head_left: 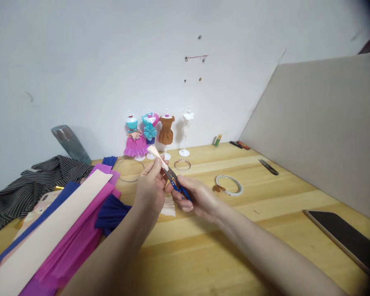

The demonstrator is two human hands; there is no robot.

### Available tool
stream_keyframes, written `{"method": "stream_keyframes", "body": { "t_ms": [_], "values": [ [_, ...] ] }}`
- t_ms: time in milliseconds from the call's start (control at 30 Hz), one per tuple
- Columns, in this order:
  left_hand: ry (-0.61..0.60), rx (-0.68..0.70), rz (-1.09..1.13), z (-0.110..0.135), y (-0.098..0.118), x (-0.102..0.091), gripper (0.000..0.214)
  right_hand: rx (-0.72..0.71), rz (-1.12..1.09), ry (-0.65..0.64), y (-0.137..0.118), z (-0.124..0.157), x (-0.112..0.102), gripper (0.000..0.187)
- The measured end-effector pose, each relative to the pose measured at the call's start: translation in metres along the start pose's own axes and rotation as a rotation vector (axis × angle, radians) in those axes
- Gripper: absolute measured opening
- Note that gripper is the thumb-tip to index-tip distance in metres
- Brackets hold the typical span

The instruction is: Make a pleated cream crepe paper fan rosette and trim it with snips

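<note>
Paper strip (156,154) pinched in left hand (151,187); right hand (197,199) closes scissors (176,182) on it.

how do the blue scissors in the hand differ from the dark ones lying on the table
The blue-handled scissors are held in the right hand; the dark scissors lie untouched on the table. The blue-handled scissors meet the pale paper strip pinched by the left hand; the dark scissors have nothing at their blades. The blue-handled scissors have blue handles; the dark scissors look black throughout. Both are small.
</note>
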State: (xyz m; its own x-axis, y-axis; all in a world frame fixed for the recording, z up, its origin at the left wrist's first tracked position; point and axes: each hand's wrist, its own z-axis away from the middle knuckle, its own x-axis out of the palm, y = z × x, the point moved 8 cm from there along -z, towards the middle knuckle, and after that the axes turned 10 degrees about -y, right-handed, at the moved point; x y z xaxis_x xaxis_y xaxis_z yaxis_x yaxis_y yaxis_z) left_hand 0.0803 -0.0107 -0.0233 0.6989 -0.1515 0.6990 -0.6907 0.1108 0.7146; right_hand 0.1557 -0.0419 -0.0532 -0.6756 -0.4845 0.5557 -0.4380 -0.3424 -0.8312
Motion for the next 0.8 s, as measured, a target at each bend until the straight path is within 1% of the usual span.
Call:
{"method": "stream_keyframes", "body": {
  "t_ms": [100,300,433,667,800],
  "values": [
    [-0.026,-0.014,0.007,0.001,0.0,0.004,0.022,0.02,-0.012,-0.027,0.003,-0.001,0.002,0.037],
    [0.001,-0.016,0.038,0.001,-0.003,0.002,0.018,0.058,-0.064,-0.043,0.006,-0.002,0.0,0.037],
    [0.018,-0.022,0.063,0.001,-0.007,0.0,0.017,0.088,-0.102,-0.029,0.008,-0.002,-0.002,0.042],
    [0.02,-0.014,0.061,0.002,-0.009,0.0,0.007,0.105,-0.072,-0.046,0.008,-0.001,0.001,0.043],
    [0.021,-0.005,0.08,0.001,-0.011,0.0,0.008,0.122,-0.081,-0.039,0.009,0.0,0.001,0.042]
  ]
}}
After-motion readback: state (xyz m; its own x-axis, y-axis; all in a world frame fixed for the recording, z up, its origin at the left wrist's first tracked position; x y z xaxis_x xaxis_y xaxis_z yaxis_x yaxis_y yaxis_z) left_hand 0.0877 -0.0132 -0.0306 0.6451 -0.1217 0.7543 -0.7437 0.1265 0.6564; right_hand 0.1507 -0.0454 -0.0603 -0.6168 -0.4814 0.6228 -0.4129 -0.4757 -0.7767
